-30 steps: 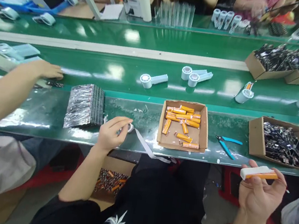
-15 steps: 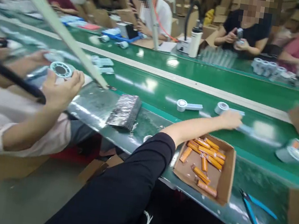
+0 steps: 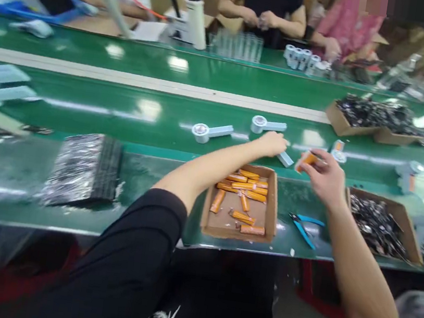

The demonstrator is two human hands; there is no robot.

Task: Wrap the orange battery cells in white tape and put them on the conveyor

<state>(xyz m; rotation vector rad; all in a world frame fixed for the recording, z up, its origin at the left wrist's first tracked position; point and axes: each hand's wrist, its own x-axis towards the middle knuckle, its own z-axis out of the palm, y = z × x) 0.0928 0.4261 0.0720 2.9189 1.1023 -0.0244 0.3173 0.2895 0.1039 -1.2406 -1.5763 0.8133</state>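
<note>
My left hand (image 3: 273, 144) reaches over the green belt, its fingers closed around the head of a light blue handled device (image 3: 285, 159) whose handle sticks out to the right. My right hand (image 3: 324, 175) pinches an orange battery piece (image 3: 306, 162) just right of that handle. Two more light blue devices lie on the belt, one (image 3: 258, 124) just beyond my left hand and another (image 3: 201, 132) to its left. Nearer me, a cardboard tray (image 3: 273, 215) holds several orange-wrapped batteries (image 3: 249, 187). Blue-handled cutters (image 3: 304, 232) lie right of the tray.
A stack of dark flat pieces (image 3: 86, 167) stands at the left. Boxes of dark parts sit at the right, one (image 3: 378, 224) near and others (image 3: 376, 116) farther back. Clear cups (image 3: 238, 45) and several round devices (image 3: 303, 58) stand across the belt, before seated people.
The view has swung to the right. My right hand has come into view with an orange battery piece. My left arm still reaches over the belt.
</note>
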